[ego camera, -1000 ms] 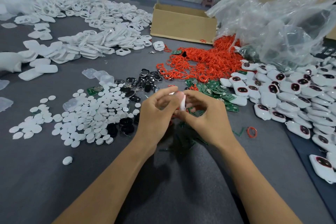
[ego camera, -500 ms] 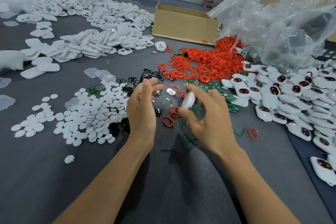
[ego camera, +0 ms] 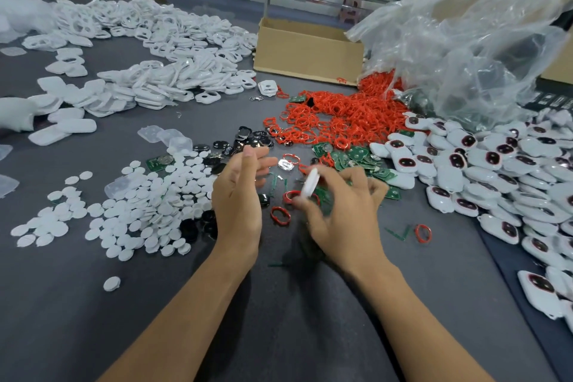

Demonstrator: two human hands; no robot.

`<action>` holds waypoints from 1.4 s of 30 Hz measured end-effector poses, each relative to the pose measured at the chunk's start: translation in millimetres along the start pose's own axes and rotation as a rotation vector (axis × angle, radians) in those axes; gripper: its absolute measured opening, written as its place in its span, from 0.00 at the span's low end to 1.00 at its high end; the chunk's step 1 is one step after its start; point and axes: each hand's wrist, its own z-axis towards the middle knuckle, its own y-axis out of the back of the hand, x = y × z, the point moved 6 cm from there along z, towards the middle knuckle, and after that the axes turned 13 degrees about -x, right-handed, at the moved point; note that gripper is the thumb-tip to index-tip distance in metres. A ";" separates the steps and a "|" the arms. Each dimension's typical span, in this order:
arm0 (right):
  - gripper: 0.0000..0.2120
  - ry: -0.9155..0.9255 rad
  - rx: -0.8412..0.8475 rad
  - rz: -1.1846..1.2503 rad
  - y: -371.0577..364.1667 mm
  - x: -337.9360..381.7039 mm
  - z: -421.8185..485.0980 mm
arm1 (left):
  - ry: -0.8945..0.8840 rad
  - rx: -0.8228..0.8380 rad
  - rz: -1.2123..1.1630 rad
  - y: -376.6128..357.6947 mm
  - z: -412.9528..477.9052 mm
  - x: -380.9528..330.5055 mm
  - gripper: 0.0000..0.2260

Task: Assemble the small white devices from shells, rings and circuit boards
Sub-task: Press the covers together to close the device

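My right hand [ego camera: 344, 214] pinches a small white device shell [ego camera: 311, 182] edge-on above the grey table. My left hand [ego camera: 240, 192] hovers just to its left, fingers relaxed and holding nothing. Loose red rings [ego camera: 280, 215] lie on the table between and below the hands. Green circuit boards [ego camera: 356, 158] are heaped just beyond my right hand, and a big heap of red rings [ego camera: 338, 118] lies behind them. White shells [ego camera: 161, 84] are piled at the far left. Assembled white devices with dark windows [ego camera: 496, 170] cover the right side.
White round discs [ego camera: 136, 211] spread at the left, with black parts [ego camera: 248, 139] beyond them. A cardboard box [ego camera: 307, 53] stands at the back, and a crumpled clear plastic bag [ego camera: 465, 40] sits at the back right. A single red ring [ego camera: 423, 232] lies at the right.
The hands were joined around the white shell one second ago. They have come apart: the left hand let go and opened, and the right hand keeps the shell.
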 end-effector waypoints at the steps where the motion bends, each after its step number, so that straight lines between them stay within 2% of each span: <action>1: 0.17 -0.014 -0.012 0.011 1.4 -0.9 1.8 | 0.001 0.003 0.004 0.0 0.2 0.8 0.14; 4: 0.14 0.059 0.147 -0.036 -12.0 -0.2 -5.3 | -0.003 0.017 0.009 -1.3 -0.9 1.0 0.14; 5: 0.14 0.053 0.145 -0.039 -12.8 -0.2 -6.7 | 0.001 0.021 0.008 -1.6 -1.5 1.3 0.14; 9: 0.16 -0.055 -0.033 0.037 -0.1 -2.0 1.6 | 0.021 0.041 -0.012 -3.2 -1.6 1.8 0.12; 12: 0.11 -0.141 0.018 0.230 -3.5 -5.1 2.3 | 0.051 0.100 -0.037 -6.8 -5.0 0.3 0.10; 16: 0.02 -0.303 0.140 0.404 -11.5 -15.2 2.8 | 0.084 0.282 0.022 -17.0 -16.8 2.9 0.08; 20: 0.07 -0.482 0.365 0.642 -26.4 -17.0 -4.1 | -0.004 0.310 0.061 -19.1 -20.0 1.0 0.06; 23: 0.11 -0.667 0.393 0.925 -28.7 -12.4 -6.8 | -0.041 0.308 0.080 -18.2 -18.7 -0.1 0.08; 25: 0.13 -0.741 0.414 1.019 -27.4 -11.9 -7.3 | -0.068 0.311 0.112 -18.7 -18.4 -0.4 0.09; 32: 0.08 -0.699 0.528 1.003 -26.4 -8.6 -8.0 | -0.104 0.303 0.164 -17.2 -17.1 1.4 0.07; 34: 0.07 -0.648 0.499 0.942 -26.0 -9.5 -7.4 | -0.079 0.293 0.168 -17.4 -16.0 2.8 0.04; 37: 0.16 -0.566 0.355 0.892 -18.8 -8.5 -1.4 | 0.034 0.224 0.131 -14.7 -9.3 8.5 0.02; 39: 0.19 -0.506 0.292 0.915 -13.5 -6.3 3.3 | 0.093 0.164 0.111 -10.5 -5.8 12.0 0.05; 42: 0.19 -0.482 0.294 0.927 -11.0 -3.5 4.8 | 0.100 0.151 0.122 -7.9 -6.4 12.8 0.09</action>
